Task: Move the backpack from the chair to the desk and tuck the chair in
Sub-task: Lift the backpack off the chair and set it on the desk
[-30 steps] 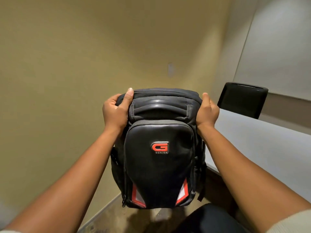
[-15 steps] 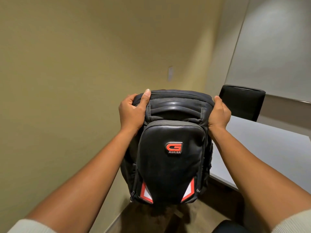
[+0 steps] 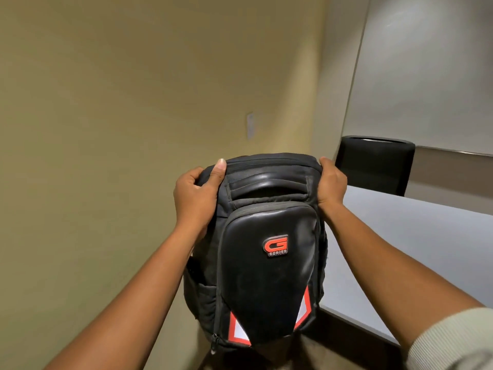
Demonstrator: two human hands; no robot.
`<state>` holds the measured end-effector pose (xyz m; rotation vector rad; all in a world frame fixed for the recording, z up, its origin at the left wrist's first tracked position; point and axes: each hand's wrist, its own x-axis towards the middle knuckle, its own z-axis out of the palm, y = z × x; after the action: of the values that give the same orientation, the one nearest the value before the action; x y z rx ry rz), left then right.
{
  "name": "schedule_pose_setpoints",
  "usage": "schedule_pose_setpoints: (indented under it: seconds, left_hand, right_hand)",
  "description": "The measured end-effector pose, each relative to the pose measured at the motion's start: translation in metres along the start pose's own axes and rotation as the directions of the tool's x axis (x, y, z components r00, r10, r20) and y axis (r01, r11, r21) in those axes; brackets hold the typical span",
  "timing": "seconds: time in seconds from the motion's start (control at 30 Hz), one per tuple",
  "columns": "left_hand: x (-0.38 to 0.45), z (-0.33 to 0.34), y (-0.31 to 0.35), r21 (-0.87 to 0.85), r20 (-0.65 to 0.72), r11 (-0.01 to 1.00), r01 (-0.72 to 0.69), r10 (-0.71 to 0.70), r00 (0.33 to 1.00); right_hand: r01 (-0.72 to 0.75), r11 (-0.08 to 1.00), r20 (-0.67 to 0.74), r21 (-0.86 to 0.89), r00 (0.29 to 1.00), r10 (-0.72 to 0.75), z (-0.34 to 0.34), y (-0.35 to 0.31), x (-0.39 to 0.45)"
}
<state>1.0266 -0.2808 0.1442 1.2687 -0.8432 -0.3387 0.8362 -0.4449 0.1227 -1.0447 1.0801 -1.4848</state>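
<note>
Our left hand (image 3: 196,194) and right hand (image 3: 330,182) clench the backpack's (image 3: 266,249) top corners, holding it aloft at the tabletop's (image 3: 413,249) near left edge; set down short, its base could slip off

Black backpack (image 3: 262,252) upright beside desk (image 3: 416,252)

This looks like a small office or meeting room. A long pale grey counter (image 3: 416,252) runs along the right side. At its far end stands a black chair (image 3: 373,164), and above that a large whiteboard (image 3: 426,76) hangs on the wall. Left of the counter is a plain olive wall (image 3: 120,116) with a small white plate (image 3: 250,126).
</note>
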Motion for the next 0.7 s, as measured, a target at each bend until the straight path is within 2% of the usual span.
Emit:
schedule_pose_setpoints:
  seconds: [0.27, 0.7]
  left_hand:
    - [0.089, 0.051, -0.041, -0.107, 0.029, 0.985, 0.134, -0.131, 0.991]
    - [0.195, 0.126, -0.127, -0.19, 0.028, 0.963, 0.193, -0.192, 0.981]
  right_hand:
    - [-0.052, 0.998, 0.022, -0.023, 0.998, 0.053, 0.053, 0.022, 0.112]
    - [-0.211, 0.972, -0.007, -0.103, 0.977, 0.211, 0.129, 0.077, 0.27]
